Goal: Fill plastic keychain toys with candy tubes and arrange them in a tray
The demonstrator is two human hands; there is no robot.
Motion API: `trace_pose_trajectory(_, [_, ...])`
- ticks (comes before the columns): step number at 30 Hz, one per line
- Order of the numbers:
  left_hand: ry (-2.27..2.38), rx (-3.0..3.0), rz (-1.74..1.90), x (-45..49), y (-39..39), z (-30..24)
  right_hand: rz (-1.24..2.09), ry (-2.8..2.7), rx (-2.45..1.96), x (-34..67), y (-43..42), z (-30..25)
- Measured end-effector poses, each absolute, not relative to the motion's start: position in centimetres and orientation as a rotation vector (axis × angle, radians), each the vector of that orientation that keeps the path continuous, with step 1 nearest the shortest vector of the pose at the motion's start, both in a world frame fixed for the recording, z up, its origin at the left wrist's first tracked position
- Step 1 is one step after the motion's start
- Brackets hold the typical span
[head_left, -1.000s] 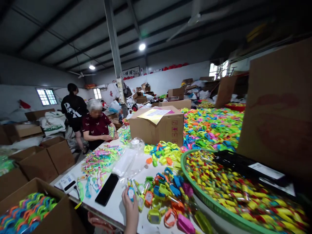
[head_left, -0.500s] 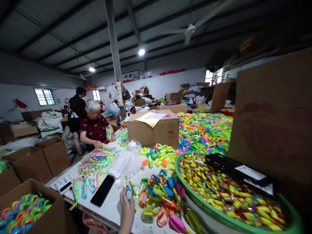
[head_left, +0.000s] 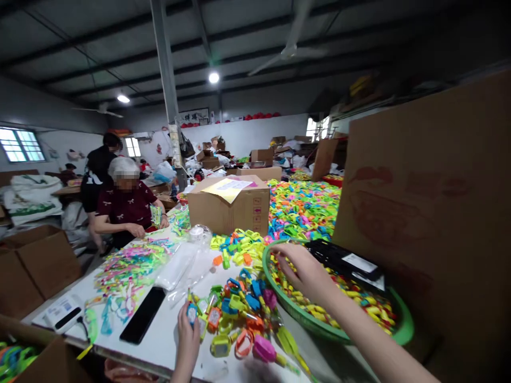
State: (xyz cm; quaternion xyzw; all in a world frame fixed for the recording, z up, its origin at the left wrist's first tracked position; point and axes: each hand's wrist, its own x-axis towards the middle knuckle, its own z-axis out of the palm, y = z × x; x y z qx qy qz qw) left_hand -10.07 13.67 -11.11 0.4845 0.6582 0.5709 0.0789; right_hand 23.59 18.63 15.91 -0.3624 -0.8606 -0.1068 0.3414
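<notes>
My left hand (head_left: 187,332) is closed around a blue toy watch (head_left: 192,314) with a pale face, just above the white table. Beside it lies a loose pile of toy watches in orange (head_left: 214,318), lime green (head_left: 221,345) and pink (head_left: 264,348), some with small tubes attached. My right hand (head_left: 301,266) reaches over the near left part of a green basket (head_left: 311,318). Its thumb and fingers are apart, with nothing visible between them. Small yellow and red capped pieces (head_left: 369,304) fill the basket below it.
A black phone (head_left: 142,315) and clear plastic bags (head_left: 175,266) lie left of the pile. Behind stands a cardboard box (head_left: 228,205) with papers on top. A tall cardboard sheet (head_left: 423,213) borders the right. Across the table sits a co-worker (head_left: 125,205) sorting colourful strips.
My right hand has come into view from the lower right and reached over the basket. The view has turned right, while my left hand still holds the blue toy watch.
</notes>
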Motion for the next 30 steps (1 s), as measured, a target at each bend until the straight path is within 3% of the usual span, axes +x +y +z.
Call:
trace_pose_trajectory(4, [1.985, 1.500, 1.673, -10.4, 13.9, -11.3, -0.144, -2.639, -1.593, 26.8, 22.5, 12.0])
trace_pose_trajectory(7, [1.999, 1.496, 1.657, -10.5, 13.7, -11.1, -0.015, -2.773, -1.798, 28.3, 23.7, 9.1])
trace_pose_trajectory(23, [1.987, 1.259, 1.562, -10.3, 13.4, -9.9, 0.097, -2.887, -1.640, 28.7, 24.1, 7.1])
trace_pose_trajectory(30, [2.022, 1.176, 1.548, -9.9, 13.4, -9.4, 0.532, -2.431, -1.609, 28.2, 27.5, 11.7])
